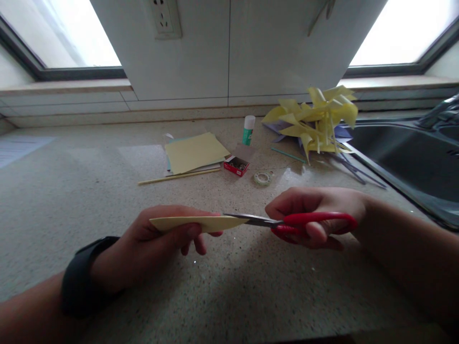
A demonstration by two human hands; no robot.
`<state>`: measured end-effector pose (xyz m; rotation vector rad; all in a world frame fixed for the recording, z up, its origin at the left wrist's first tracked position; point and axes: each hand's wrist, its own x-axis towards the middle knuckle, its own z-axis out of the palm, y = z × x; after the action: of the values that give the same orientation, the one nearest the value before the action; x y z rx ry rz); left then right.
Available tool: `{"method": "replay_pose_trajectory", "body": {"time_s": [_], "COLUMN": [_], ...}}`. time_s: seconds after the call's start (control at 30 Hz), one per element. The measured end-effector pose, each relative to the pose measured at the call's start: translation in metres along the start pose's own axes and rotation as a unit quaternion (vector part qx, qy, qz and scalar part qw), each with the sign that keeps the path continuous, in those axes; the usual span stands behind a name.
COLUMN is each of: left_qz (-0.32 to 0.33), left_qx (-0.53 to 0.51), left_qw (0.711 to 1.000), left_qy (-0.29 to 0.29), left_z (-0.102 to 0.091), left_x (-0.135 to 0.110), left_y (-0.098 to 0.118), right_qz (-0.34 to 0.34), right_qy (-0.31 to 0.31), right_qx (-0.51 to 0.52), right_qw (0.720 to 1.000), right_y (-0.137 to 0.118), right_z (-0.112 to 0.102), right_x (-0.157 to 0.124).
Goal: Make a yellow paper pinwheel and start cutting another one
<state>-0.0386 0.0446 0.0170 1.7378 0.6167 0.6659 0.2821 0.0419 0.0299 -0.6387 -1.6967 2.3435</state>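
So I'm standing by this speckled counter (71,191), which fills most of the frame, with a steel sink (401,155) along the right edge and a messy heap of yellow and purple paper pinwheels (311,119) next to it, upper right. Next biggest: the left hand (154,243), lower left of centre, and the right hand (322,198), lower right of centre. Above them, near the middle, is a stack of coloured sheets (197,153). Right hand's wrapped round the red-handled scissors (297,219); left hand's got the yellow paper (215,223) pinched under its thumb, just below centre frame, its right-hand tip at the blades. Looks like the snipping step to me, tho I can't tell how far the blades have bitten in. I'd say the next move calls for a firm left pinch and a careful squeeze, fingertips clear of that blade tip. Small stuff further up: glue stick (248,130), little red box (236,166), tape roll (268,180).
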Motion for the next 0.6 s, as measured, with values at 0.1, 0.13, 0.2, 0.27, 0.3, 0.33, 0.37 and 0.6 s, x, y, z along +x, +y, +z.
{"method": "replay_pose_trajectory", "body": {"time_s": [0.1, 0.13, 0.2, 0.27, 0.3, 0.33, 0.37, 0.6], "left_qz": [-0.006, -0.003, 0.001, 0.007, 0.01, 0.013, 0.018, 0.073], "left_qx": [0.008, 0.012, 0.022, 0.027, 0.027, 0.027, 0.028, 0.041], "left_qw": [1.0, 1.0, 1.0, 1.0, 0.999, 0.999, 0.999, 0.995], "left_qy": [-0.002, -0.002, -0.004, -0.009, -0.014, -0.021, -0.03, -0.061], "left_z": [-0.0002, -0.0002, -0.0003, -0.0004, -0.0005, -0.0006, -0.0007, -0.0012], "left_x": [-0.0002, -0.0002, -0.0001, 0.0002, 0.0004, 0.0007, 0.0011, 0.0039], "left_y": [0.0004, 0.0008, 0.0019, 0.0029, 0.0033, 0.0037, 0.004, 0.0037], "right_qz": [-0.001, 0.002, 0.011, 0.017, 0.018, 0.02, 0.023, 0.055], "right_qy": [0.002, 0.005, 0.005, 0.002, -0.002, -0.006, -0.009, -0.026], "right_qx": [0.007, 0.007, 0.007, 0.0, -0.003, -0.006, -0.008, -0.006], "right_qw": [1.0, 1.0, 1.0, 1.0, 1.0, 1.0, 1.0, 0.998], "right_y": [-0.0011, -0.0013, -0.0018, -0.0027, -0.0032, -0.0038, -0.0044, -0.0012], "right_z": [-0.0005, -0.0008, -0.0013, -0.0011, -0.0007, -0.0001, 0.0005, -0.0013], "right_x": [0.0004, 0.0005, 0.0004, 0.0, -0.0001, -0.0002, 0.0, 0.0039]}}
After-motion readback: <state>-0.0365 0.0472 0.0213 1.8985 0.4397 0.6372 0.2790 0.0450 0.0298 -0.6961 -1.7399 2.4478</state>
